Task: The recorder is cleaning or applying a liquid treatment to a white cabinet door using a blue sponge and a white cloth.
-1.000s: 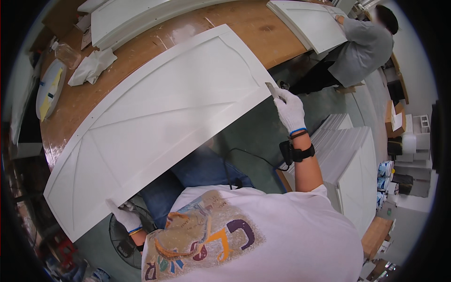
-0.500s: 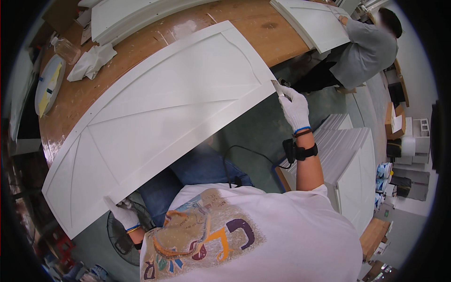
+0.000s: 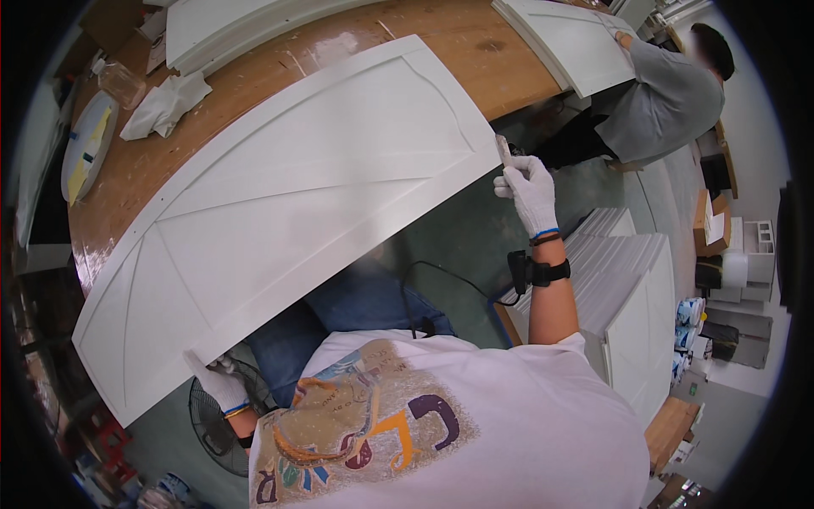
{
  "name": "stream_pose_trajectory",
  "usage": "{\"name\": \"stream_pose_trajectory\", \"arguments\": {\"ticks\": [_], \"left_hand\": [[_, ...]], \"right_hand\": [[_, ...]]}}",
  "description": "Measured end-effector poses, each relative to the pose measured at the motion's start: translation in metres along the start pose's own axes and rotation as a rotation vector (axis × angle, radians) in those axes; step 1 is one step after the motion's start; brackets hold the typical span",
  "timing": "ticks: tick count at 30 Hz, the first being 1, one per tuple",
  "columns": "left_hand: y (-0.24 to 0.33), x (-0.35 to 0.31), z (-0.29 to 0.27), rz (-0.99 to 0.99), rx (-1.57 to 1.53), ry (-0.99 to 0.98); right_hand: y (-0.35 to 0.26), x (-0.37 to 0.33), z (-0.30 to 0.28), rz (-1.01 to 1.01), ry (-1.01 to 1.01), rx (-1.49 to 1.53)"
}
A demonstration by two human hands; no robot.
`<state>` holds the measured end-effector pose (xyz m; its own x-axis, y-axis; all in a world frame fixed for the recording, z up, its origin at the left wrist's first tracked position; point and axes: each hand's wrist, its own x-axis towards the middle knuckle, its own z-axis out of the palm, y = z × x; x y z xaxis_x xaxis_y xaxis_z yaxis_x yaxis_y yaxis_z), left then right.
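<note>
A large white door panel (image 3: 297, 204) with grooved and raised lines lies across the wooden table (image 3: 127, 182), its long near edge jutting over toward my body. My left hand (image 3: 219, 383), in a white knit glove, grips that edge near the left end, thumb on top and fingers curled beneath. In its white glove, my right hand (image 3: 530, 193) pinches a small flat pale strip (image 3: 504, 151) beside the panel's right corner. The strip stands upright; its exact kind cannot be made out.
White panels (image 3: 246, 30) lie at the table's back. A co-worker (image 3: 670, 102) in grey handles another panel (image 3: 577, 42) at the right. Stacked panels (image 3: 627, 297) stand by my right arm, a fan (image 3: 216, 424) by my left. A cloth (image 3: 165, 106) and plastic bottle (image 3: 119, 85) rest at left.
My right hand has shifted slightly off the panel's corner, tilting the strip more upright. My left hand keeps its grip on the edge.
</note>
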<state>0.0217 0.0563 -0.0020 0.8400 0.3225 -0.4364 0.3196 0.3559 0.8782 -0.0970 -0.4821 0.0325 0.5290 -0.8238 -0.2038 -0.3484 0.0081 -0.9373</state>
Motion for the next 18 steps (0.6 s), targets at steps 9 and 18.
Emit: {"name": "stream_pose_trajectory", "arguments": {"ticks": [9, 18], "left_hand": [[-0.002, 0.002, -0.003, 0.007, 0.023, -0.048], [0.002, -0.003, 0.005, -0.005, 0.007, -0.03]], "right_hand": [[0.001, -0.01, 0.009, -0.645, 0.187, -0.785], [-0.002, -0.009, 0.014, -0.546, 0.19, -0.675]]}}
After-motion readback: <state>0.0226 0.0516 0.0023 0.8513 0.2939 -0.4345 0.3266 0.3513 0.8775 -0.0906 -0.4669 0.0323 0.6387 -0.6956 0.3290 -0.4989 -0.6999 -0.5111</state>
